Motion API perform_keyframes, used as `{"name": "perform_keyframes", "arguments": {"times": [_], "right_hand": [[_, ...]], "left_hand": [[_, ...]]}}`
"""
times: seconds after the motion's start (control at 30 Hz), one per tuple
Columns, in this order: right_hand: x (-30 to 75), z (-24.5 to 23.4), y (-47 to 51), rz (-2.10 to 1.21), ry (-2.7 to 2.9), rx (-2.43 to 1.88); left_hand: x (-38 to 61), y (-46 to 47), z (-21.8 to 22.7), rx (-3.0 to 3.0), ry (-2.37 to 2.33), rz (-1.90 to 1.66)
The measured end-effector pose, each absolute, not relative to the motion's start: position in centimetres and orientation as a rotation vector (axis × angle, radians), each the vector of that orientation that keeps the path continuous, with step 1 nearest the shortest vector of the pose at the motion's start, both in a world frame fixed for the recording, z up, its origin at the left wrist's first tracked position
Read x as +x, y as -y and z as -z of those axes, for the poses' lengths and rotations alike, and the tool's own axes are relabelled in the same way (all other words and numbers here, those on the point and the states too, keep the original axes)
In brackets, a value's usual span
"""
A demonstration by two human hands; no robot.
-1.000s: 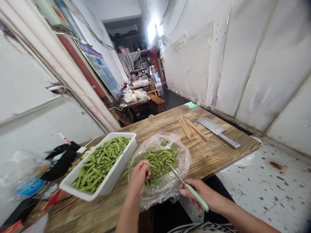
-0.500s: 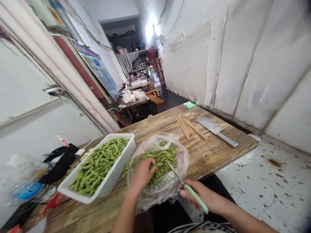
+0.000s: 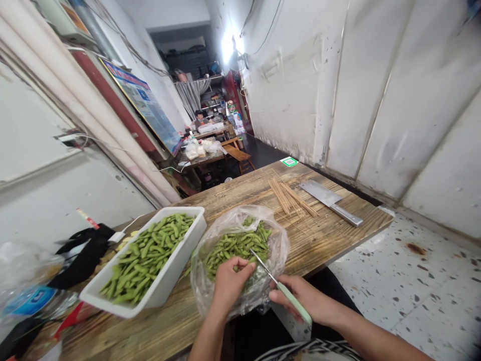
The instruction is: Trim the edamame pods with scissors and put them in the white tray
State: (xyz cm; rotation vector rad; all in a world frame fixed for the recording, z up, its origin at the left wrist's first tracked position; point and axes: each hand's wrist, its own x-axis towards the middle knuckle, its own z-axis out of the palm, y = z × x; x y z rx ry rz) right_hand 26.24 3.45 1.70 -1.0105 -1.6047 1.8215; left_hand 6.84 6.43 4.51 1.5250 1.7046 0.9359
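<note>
My left hand [image 3: 231, 283] is closed over the near side of a clear plastic bag [image 3: 281, 245], its thumb and fingertips pinching a green soybean pod [image 3: 252, 260]. In my right hand [image 3: 300, 296] is a pair of scissors [image 3: 293, 302] with pale green handles, gripped from the side. Their metal blades point up and left, with the tips close to the pinched pod. Loose pods [image 3: 229, 245] and small trimmings lie inside the opened bag. To its left stands a white plastic tub [image 3: 165, 286] heaped with pods.
A cleaver [image 3: 330, 198] and thin wooden skewers [image 3: 289, 195] lie on the wooden table [image 3: 345, 240], right of the bag. At the left are a water bottle [image 3: 41, 301], a black bag and a white charger [image 3: 117, 236]. A person [image 3: 200, 119] sits far back.
My left hand has drawn back and right from among the pods and now pinches one near the scissor tips. The camera view has shifted slightly; the scissors stay in my right hand.
</note>
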Motion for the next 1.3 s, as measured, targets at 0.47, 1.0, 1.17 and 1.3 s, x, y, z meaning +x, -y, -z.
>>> {"name": "perform_keyframes", "arguments": {"times": [0.47, 1.0, 1.17, 1.3], "right_hand": [[25.6, -1.1, -3.3, -1.939, 1.367, -1.03], [26.1, -1.4, -2.6, -2.008, 1.404, -0.911], [25.8, -1.9, -2.6, -2.021, 1.361, -0.894], [25.4, -2.2, -2.7, -2.078, 1.255, -0.956]], "left_hand": [[7.2, -6.0, -4.9, 1.368, -1.545, -0.875], [7.5, -6.0, -3.6, 0.833, -1.322, -1.224], [7.9, -5.8, -3.5, 0.842, -1.296, -1.227], [7.8, -5.8, -3.9, 0.832, -1.285, -1.219]]}}
